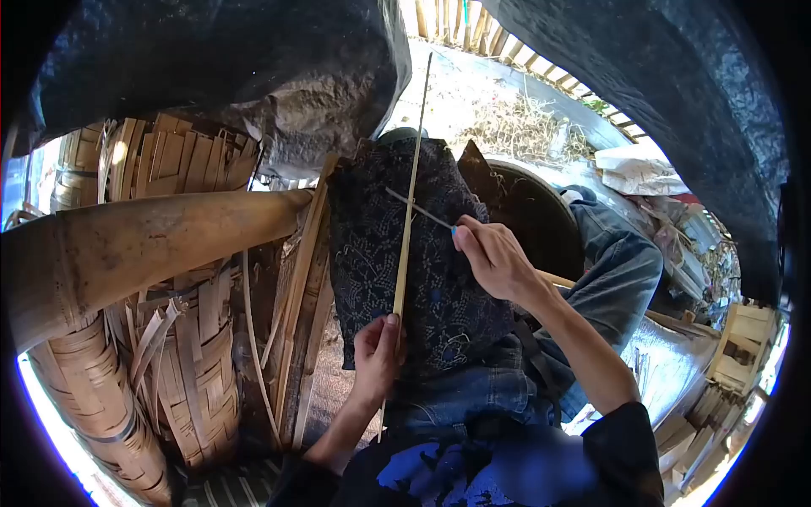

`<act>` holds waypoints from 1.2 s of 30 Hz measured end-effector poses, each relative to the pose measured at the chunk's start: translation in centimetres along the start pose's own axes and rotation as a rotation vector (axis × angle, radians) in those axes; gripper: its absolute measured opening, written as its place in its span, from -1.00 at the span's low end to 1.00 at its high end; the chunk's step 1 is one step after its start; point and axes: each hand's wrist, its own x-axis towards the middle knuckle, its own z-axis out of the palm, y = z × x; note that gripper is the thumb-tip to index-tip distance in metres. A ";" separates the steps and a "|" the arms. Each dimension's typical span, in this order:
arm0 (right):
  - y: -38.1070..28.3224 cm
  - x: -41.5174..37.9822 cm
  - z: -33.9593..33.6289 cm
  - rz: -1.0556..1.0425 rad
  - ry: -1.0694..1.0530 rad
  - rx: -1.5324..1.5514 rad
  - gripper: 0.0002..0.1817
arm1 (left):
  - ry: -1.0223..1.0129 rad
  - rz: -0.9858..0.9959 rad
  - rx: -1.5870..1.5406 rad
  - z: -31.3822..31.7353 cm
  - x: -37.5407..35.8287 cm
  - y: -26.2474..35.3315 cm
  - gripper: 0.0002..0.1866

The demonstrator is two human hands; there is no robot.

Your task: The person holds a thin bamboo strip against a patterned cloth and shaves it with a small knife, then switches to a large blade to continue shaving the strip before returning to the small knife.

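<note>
My left hand (pixel 376 359) is closed round the lower part of a long, thin bamboo strip (pixel 405 245), which stands nearly upright in view over a dark patterned cloth (pixel 380 270) on my lap. My right hand (pixel 498 258) grips a knife with a bit of blue at its handle end. The knife's narrow grey blade (pixel 431 216) crosses the strip above my left hand and points to the upper left. Below my left hand the strip's thin end hangs down.
A thick bamboo pole (pixel 169 245) comes in from the left. Woven bamboo baskets (pixel 194 363) stand behind it. Dark plastic sheeting (pixel 693 76) hangs overhead. A round dark container (pixel 541 224) is beyond my right hand, with a denim-clad leg (pixel 621 279) beside it.
</note>
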 end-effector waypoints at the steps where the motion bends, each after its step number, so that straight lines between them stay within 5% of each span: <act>1: -0.1 -0.5 -0.2 -0.035 -0.011 -0.049 -0.73 | -0.023 -0.041 0.005 0.2 -0.2 0.4 -0.63; 6: 0.1 0.3 0.5 -0.161 0.013 -0.183 -0.69 | -0.068 -0.097 0.010 -1.4 0.5 0.7 -0.61; 17: -0.3 2.0 -1.0 -0.094 -0.341 -0.312 -0.66 | -0.169 -0.232 -0.088 -2.3 0.8 1.4 -0.58; 21: -0.2 2.4 -0.2 -0.163 -0.292 -0.522 -0.59 | -0.091 -0.217 -0.019 -1.1 0.3 1.5 -0.57; 23: 0.5 3.3 0.7 0.005 -0.094 -0.600 -0.59 | -0.094 -0.199 -0.029 -0.9 0.3 1.1 -0.57; 25: 0.3 3.8 0.5 -0.144 0.080 -0.572 -0.60 | -0.108 -0.176 -0.038 -1.0 0.3 1.0 -0.61; 27: -1.0 2.7 1.0 -0.054 0.197 -0.029 -0.62 | -0.096 -0.175 -0.059 -1.5 0.2 0.9 -0.64; 36: -0.3 1.2 0.7 -0.154 -0.058 -0.142 -0.71 | -0.126 -0.264 -0.245 -1.9 0.5 1.4 -0.63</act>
